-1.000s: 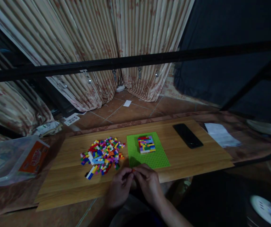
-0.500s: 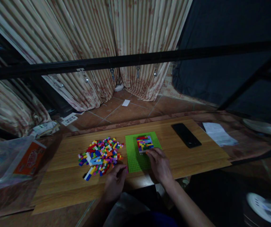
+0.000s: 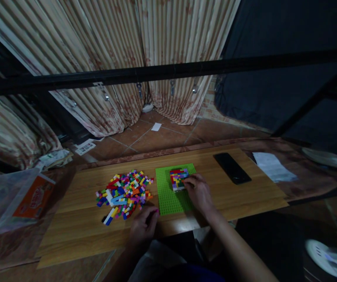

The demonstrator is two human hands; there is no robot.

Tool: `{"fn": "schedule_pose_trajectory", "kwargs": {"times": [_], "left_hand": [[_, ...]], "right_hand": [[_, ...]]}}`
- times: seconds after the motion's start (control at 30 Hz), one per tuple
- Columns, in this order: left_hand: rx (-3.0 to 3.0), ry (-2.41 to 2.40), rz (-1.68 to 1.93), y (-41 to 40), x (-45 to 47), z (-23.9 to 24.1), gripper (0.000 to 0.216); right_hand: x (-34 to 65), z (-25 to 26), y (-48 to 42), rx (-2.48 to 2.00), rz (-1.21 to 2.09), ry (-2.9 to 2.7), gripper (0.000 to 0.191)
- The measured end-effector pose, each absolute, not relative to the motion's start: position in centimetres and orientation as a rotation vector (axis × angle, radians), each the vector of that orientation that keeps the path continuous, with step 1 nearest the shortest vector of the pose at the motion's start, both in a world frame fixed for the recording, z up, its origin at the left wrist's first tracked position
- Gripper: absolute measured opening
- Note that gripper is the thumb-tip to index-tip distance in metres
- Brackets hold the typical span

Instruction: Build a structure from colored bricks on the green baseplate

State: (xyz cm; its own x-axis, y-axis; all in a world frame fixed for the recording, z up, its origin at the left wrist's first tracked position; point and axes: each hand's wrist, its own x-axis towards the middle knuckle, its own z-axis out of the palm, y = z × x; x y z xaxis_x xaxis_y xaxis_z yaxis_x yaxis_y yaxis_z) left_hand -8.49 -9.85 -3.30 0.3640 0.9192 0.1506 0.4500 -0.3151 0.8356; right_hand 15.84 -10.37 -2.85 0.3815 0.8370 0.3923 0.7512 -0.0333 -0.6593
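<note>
The room is dim and cool-toned, with a pale patch of glare near the front edge of the wooden table (image 3: 83, 223) and deep shadow swallowing most detail in the dark cloth (image 3: 274, 94) on the right. Wide-angle stretching slants the striped curtains (image 3: 83, 51) toward the left edge, while the white object (image 3: 327, 258) at lower right looks smeared and soft.

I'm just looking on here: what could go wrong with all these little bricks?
The right hand has its fingertips at the right side of the brick block; a clumsy press might loosen or misplace a brick.

The left hand pinches what looks like a small pink piece near the table's near edge; it could slip and drop.

That hand might also scatter the loose bricks beside it.
</note>
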Motion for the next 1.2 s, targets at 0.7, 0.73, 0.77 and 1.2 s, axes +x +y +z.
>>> {"fn": "schedule_pose_trajectory", "kwargs": {"times": [0.7, 0.73, 0.77, 1.2], "left_hand": [[1.993, 1.190, 0.777, -9.5, -8.8, -4.3, 0.020], [1.983, 1.194, 0.779, -9.6, -8.7, -4.3, 0.020], [1.969, 1.203, 0.790, -9.6, -8.7, -4.3, 0.021], [1.871, 1.149, 0.836, -9.8, -8.9, -4.8, 0.023]], "right_hand": [[16.3, -6.2, -8.9, -1.655, 0.523, -0.853, 0.011], [16.3, -6.2, -8.8, -1.655, 0.527, -0.853, 0.012], [16.3, -6.3, -8.8, -1.656, 0.529, -0.854, 0.012], [13.4, -3.9, -12.0, -1.593, 0.307, -0.959, 0.020]]}}
